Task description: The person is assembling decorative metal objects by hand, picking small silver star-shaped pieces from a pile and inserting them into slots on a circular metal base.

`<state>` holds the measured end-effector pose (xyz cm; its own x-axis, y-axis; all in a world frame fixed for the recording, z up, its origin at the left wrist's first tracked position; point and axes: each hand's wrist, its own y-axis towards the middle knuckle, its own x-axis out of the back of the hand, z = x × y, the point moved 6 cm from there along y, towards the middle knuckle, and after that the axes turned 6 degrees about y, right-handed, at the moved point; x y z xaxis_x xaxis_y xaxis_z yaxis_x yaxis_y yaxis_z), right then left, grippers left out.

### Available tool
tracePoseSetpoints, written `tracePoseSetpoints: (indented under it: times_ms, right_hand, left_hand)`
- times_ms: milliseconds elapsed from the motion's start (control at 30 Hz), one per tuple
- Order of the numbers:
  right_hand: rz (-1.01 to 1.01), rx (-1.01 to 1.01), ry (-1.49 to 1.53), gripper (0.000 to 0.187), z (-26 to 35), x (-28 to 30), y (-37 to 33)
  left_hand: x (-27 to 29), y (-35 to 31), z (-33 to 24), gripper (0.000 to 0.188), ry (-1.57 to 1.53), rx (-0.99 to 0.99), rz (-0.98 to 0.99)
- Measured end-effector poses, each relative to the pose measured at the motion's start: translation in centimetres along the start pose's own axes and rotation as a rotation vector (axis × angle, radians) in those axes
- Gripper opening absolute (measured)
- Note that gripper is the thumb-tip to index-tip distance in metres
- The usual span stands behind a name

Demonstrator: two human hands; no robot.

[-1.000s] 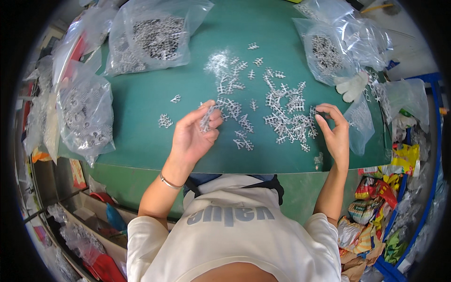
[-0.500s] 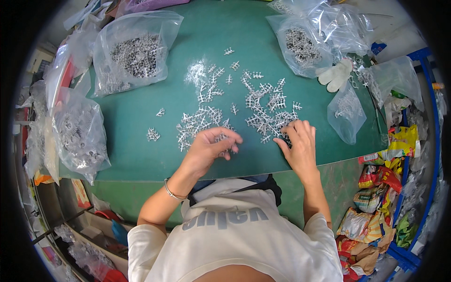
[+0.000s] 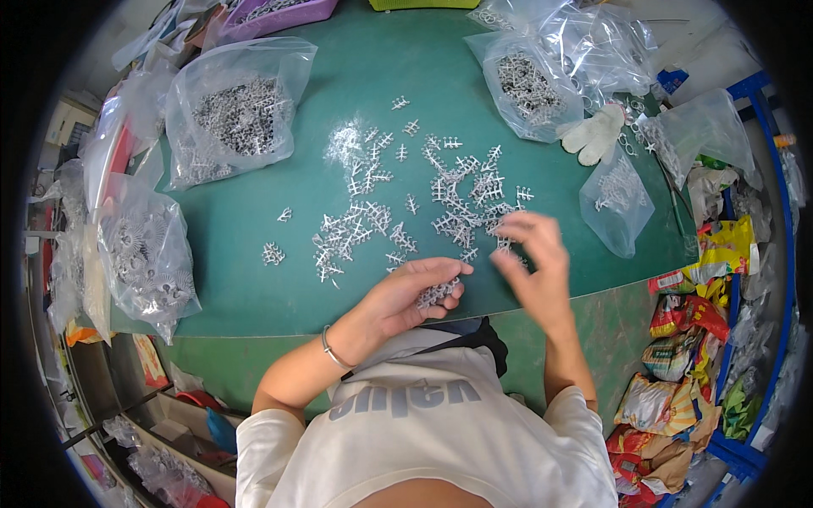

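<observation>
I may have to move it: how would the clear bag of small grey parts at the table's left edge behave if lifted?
The clear bag looks thin and crinkled, so probably floppy. It bulges with loose parts, likely sagging and shifting. It overhangs the green table, so a push might tip it off.

The left hand (image 3: 406, 296) is gripping a bunch of small white plastic pieces (image 3: 437, 294) while the right hand (image 3: 532, 267) is hovering blurred over the green table (image 3: 246, 229).

Right hand (image 3: 532, 269) is blurring; its grip is not resolving. Left hand (image 3: 412, 292) is partly hiding the parts (image 3: 438, 293) under its fingers; count unreadable.
</observation>
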<state>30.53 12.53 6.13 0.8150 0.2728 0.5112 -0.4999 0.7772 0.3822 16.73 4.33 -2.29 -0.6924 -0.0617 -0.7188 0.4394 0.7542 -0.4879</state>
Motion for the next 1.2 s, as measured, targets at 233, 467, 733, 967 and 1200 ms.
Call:
tracePoseSetpoints:
  times_ms: [233, 467, 733, 967, 1200]
  right_hand:
    - [0.032, -0.057, -0.357, 0.036, -5.7, 1.5, 2.3]
    - [0.415, -0.082, -0.143, 0.032, -4.3, -0.3, 0.6]
    - [0.159, 0.152, -0.279, 0.027, -4.6, -1.2, 5.9]
    - [0.309, -0.060, -0.092, 0.012, -5.9, 0.6, 4.9]
    - [0.250, -0.185, -0.149, 0.012, -6.1, 0.2, 7.6]
  left_hand:
    - [0.1, -0.5, -2.4, 0.017, 0.313, -0.165, -0.203]
    - [0.3, -0.5, -8.4, 0.016, 1.098, -0.573, -0.528]
    - [-1.7, 5.4, -13.3, 0.016, 1.894, -0.749, -0.678]
    - [2.5, 2.2, -13.8, 0.015, 1.443, -0.519, -0.480]
    - [6.3, -1.9, -13.7, 0.019, 1.189, -0.353, -0.663]
